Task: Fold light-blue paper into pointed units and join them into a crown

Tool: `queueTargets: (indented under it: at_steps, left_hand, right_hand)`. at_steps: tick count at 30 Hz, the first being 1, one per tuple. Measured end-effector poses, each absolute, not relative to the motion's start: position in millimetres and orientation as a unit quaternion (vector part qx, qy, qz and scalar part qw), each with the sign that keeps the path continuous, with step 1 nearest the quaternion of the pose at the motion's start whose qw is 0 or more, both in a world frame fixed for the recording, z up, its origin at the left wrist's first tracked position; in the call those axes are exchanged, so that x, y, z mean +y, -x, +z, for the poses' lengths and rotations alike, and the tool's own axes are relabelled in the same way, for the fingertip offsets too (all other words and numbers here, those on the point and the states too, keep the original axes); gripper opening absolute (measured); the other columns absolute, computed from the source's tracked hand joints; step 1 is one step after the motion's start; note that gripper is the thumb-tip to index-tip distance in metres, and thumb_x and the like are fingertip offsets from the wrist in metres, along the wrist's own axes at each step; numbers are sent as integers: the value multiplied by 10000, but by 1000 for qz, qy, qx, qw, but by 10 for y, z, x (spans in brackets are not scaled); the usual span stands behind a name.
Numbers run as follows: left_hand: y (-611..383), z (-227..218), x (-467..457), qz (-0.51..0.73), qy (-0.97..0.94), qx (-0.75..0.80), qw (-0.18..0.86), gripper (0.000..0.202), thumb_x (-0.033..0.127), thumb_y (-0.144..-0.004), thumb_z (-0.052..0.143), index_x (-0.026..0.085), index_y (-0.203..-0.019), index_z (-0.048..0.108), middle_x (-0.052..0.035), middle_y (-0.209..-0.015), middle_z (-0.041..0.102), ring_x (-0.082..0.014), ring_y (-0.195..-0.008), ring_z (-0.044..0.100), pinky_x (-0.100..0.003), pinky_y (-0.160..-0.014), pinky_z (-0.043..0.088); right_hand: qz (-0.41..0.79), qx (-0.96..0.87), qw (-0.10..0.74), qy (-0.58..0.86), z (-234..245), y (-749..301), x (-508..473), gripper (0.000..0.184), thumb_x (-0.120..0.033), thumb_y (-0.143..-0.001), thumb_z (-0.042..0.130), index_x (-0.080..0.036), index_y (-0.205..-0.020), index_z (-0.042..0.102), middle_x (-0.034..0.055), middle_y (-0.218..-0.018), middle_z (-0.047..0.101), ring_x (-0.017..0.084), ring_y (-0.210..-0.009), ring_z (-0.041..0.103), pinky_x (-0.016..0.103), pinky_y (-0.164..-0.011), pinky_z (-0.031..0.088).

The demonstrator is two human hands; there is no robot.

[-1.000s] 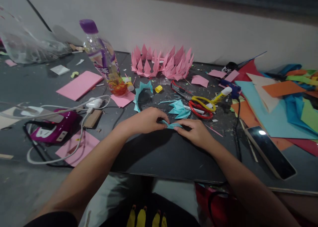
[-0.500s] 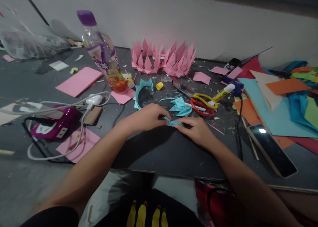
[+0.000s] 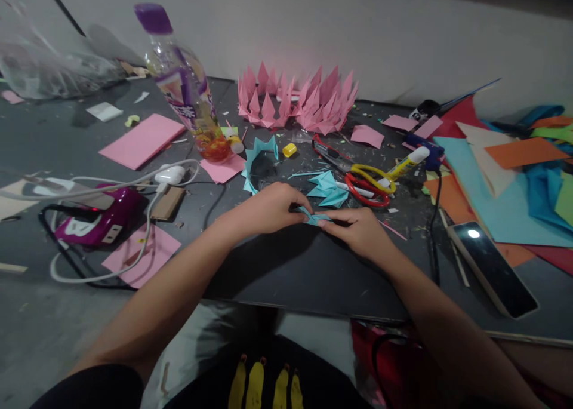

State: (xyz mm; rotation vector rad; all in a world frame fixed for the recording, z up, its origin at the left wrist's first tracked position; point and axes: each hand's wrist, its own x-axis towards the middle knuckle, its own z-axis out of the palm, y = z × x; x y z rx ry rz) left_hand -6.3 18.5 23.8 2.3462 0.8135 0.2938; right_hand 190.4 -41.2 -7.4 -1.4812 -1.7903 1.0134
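Observation:
A small folded light-blue paper piece (image 3: 316,218) lies on the dark table (image 3: 286,271), pinched from both sides. My left hand (image 3: 267,206) is closed on its left end, and my right hand (image 3: 358,231) is closed on its right end. Just beyond my fingers sit more folded blue pieces (image 3: 329,189) and a curved blue paper strip of points (image 3: 256,158). Farther back stands a pink paper crown of spikes (image 3: 298,101).
Red and yellow scissors (image 3: 369,185), a glue stick (image 3: 407,163) and a yellow cap (image 3: 289,150) lie behind my hands. A purple-capped bottle (image 3: 183,92) stands at left, with a magenta device (image 3: 101,221) and white cables. A phone (image 3: 492,268) and coloured paper sheets (image 3: 501,188) lie at right.
Both hands stay on the blue piece, with small shifts of the fingers along it. The view has tilted slightly, so everything sits a little lower and nearer.

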Motion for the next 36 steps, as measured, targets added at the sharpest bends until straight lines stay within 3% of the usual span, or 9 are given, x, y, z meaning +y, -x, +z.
queueTargets:
  at_steps: [4, 11, 26, 36]
  left_hand:
    - [55, 240, 179, 116, -884, 316, 323, 211, 129, -776, 577, 161, -946, 699, -33, -907, 712, -153, -804, 643, -250, -736, 438]
    - [35, 270, 166, 122, -870, 336, 339, 201, 178, -773, 607, 128, -941, 704, -53, -896, 713, -151, -783, 635, -239, -716, 424]
    - [47, 253, 170, 143, -867, 319, 355, 198, 174, -766, 594, 153, -925, 710, -38, -843, 719, -130, -724, 631, -233, -683, 433]
    - [51, 255, 154, 163, -862, 308, 368, 138, 167, -767, 606, 157, -866, 702, -16, -846, 716, -123, -746, 634, -219, -678, 427]
  right_hand:
    - [441, -615, 317, 572, -111, -1923, -393, 284, -341, -699, 653, -205, -939, 721, 40, -852, 737, 212, -744, 670, 370, -705, 532]
    - [444, -586, 331, 592, -32, -1934, -405, 197, -351, -671, 668, -168, -740, 689, 33, -620, 686, 153, -572, 621, 284, -551, 503]
    - [400, -619, 335, 587, 1, -1914, -432, 185, -343, -680, 659, -177, -740, 715, 18, -627, 685, 154, -581, 610, 272, -557, 483]
    - [344, -675, 334, 561, -33, -1916, -431, 158, -307, -736, 612, -193, -774, 715, 21, -742, 724, 167, -667, 649, 272, -623, 502]
